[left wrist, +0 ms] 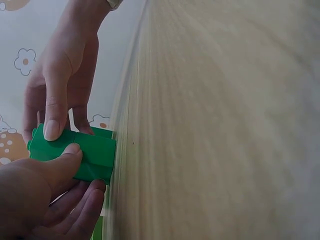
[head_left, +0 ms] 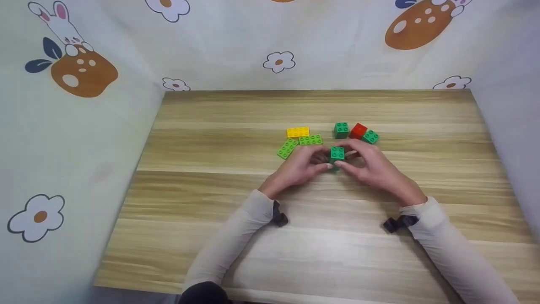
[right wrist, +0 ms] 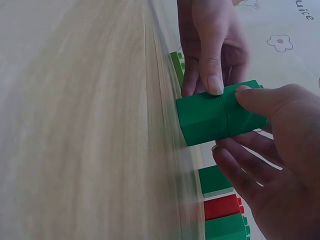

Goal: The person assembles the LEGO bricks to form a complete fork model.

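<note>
Two green toy bricks are stacked one on the other, upright on the table; the upper brick (head_left: 337, 153) shows four studs from above. My left hand (head_left: 301, 165) pinches the lower brick (right wrist: 202, 119) from the left, its thumb on the near side. From the right, my right hand (head_left: 371, 164) grips the upper brick between thumb and fingers. A thin seam runs between the two bricks in the right wrist view. Fingers on the far side of the stack are partly hidden.
Behind my left hand lie a yellow brick (head_left: 298, 132) and two light green bricks, one of them slanted (head_left: 287, 148). Behind the right hand are a green brick (head_left: 341, 130), a red brick (head_left: 358, 130) and another green brick (head_left: 371, 136). Patterned cloth walls (head_left: 228, 50) enclose the wooden table (head_left: 190, 190).
</note>
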The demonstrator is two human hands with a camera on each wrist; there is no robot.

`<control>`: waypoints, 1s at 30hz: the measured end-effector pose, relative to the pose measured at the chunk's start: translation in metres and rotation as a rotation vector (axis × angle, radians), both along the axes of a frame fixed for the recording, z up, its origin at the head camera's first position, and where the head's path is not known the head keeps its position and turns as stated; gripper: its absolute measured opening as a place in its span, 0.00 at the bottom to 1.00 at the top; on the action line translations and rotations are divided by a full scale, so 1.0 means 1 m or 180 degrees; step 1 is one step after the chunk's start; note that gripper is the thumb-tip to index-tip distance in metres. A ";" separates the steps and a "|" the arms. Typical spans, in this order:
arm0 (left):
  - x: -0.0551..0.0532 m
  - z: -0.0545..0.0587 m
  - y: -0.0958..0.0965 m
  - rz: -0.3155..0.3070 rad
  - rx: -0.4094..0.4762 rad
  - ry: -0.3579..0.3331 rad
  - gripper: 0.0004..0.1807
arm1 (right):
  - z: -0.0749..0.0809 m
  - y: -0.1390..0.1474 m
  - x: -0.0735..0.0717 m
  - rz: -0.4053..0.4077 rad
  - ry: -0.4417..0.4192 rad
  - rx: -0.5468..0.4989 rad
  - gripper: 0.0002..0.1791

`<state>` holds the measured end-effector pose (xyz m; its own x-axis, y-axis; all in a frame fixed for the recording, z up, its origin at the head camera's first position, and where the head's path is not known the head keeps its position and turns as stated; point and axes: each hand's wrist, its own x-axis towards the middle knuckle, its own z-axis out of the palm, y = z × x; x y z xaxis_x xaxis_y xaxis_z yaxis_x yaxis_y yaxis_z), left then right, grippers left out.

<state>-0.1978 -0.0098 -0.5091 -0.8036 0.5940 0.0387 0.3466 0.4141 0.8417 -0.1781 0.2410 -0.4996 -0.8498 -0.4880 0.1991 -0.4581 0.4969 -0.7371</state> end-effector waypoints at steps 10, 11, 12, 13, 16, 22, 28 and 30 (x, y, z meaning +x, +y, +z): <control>0.000 0.000 0.000 -0.0034 0.0015 0.0033 0.23 | 0.002 0.004 -0.002 -0.0007 -0.0121 -0.0006 0.29; 0.000 0.000 0.000 -0.0041 0.0024 0.0043 0.24 | 0.002 0.004 -0.002 -0.0012 -0.0123 0.0002 0.30; -0.001 0.001 -0.001 -0.0047 0.0034 0.0049 0.24 | 0.002 0.005 -0.002 -0.0024 -0.0129 0.0010 0.30; -0.001 0.002 -0.001 -0.0044 0.0048 0.0054 0.24 | 0.002 0.005 -0.002 -0.0040 -0.0139 0.0020 0.30; -0.004 0.005 -0.002 -0.0023 0.0111 0.0108 0.23 | 0.001 0.006 -0.003 -0.0121 -0.0131 0.0093 0.31; -0.014 0.015 -0.004 0.0175 0.0222 0.0209 0.22 | -0.002 0.007 -0.005 -0.0240 -0.0187 0.0171 0.31; -0.029 0.020 -0.005 0.0460 0.0393 0.0269 0.21 | -0.006 0.005 -0.006 -0.0212 -0.0361 0.0028 0.27; -0.035 0.019 -0.005 0.0549 0.0449 0.0268 0.22 | -0.007 0.005 -0.006 -0.0194 -0.0395 0.0029 0.23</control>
<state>-0.2331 -0.0145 -0.4896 -0.8831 0.4322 0.1827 0.3523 0.3535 0.8666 -0.1844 0.2462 -0.5069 -0.8958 -0.4360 0.0865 -0.3324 0.5279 -0.7816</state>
